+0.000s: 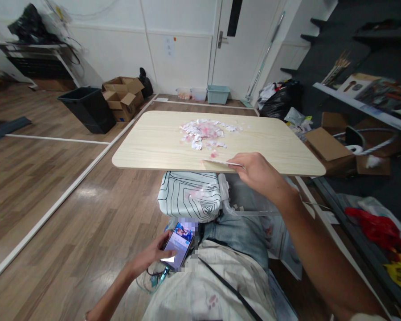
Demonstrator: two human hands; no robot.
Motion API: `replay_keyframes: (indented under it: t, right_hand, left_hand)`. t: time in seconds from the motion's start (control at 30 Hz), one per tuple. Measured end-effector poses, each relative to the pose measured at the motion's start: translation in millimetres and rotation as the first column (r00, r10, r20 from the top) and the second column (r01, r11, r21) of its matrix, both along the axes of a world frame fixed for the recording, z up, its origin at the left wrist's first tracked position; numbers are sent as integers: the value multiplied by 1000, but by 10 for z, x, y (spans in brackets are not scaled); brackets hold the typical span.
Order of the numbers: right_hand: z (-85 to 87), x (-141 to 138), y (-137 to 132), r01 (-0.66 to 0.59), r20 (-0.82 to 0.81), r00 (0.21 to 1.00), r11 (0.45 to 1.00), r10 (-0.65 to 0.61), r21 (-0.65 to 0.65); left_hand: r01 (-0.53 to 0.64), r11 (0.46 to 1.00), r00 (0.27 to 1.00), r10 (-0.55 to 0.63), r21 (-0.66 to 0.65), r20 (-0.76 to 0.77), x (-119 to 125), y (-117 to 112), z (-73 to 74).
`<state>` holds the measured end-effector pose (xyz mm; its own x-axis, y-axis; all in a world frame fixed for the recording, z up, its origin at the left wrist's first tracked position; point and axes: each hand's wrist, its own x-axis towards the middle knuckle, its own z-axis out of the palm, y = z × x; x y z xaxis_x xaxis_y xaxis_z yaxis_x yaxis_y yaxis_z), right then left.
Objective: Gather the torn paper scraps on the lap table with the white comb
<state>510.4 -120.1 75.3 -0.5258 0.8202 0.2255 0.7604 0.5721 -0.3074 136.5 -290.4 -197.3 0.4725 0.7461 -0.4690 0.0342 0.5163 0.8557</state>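
Observation:
My left hand [153,252] is wrapped round a smartphone [178,246] with its screen lit, held low by my lap with the thumb over the glass. A cable [163,275] runs from the phone's lower end. My right hand [258,173] pinches a thin, flat, whitish card-like piece [223,162], seen nearly edge-on, at the near edge of the pale wooden table [147,142]. Beyond it, a heap of torn white and pink paper scraps [202,129] lies spread over the tabletop. A small pink scrap [214,154] sits just past the held piece.
Under the table's near edge are a white patterned cushion-like item [189,196] and a clear plastic bin [247,198]. A black trash bin [87,109] and cardboard boxes [123,96] stand at left. Another open box [334,142] and cluttered shelves line the right.

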Motion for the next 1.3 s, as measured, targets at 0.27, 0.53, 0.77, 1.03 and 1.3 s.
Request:
replay_keyframes:
  t: [0.27, 0.53, 0.77, 1.03, 1.3]
  right_hand:
    - [32, -9, -2, 1, 23, 1000, 1000, -2, 15]
    - [61, -29, -11, 16, 34, 999, 1000, -16, 18]
    - [41, -15, 2, 17, 37, 999, 1000, -17, 26]
    - [25, -26, -9, 6, 15, 1000, 1000, -6, 17]
    - [31, -5, -34, 5, 19, 1000, 1000, -6, 16]
  left_hand:
    - [-56, 998, 998, 56, 24, 5, 65, -20, -201]
    - [-35, 999, 996, 34, 5, 85, -45, 3, -135]
    - [-26, 1000, 996, 27, -11, 87, -89, 14, -72]
    - [-39, 999, 997, 40, -13, 61, 20, 15, -63]
    - [-61, 998, 998, 60, 32, 29, 31, 16, -90]
